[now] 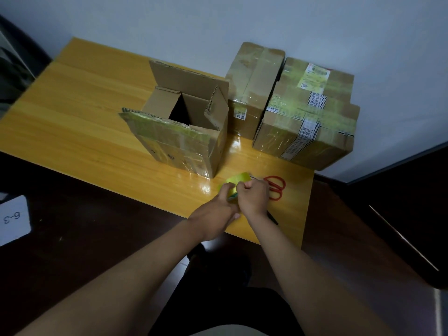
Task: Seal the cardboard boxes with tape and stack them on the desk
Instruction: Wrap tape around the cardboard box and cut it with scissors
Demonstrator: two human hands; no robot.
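A roll of yellow-green tape [238,180] is held above the desk's near edge. My left hand [218,214] grips the roll from the left. My right hand [253,196] has its fingers curled against the roll's right side, pinching at its rim. An open cardboard box [179,132] stands in the middle of the wooden desk [84,112] with its flaps up. Behind it to the right stands a taped box [254,88]. A stack of taped boxes [312,112] fills the far right corner.
Red-handled scissors [276,186] lie on the desk just right of my hands. A dark pen [272,218] pokes out under my right wrist. A white card marked 6-3 [13,219] lies on the dark floor at left. The wall runs behind the boxes.
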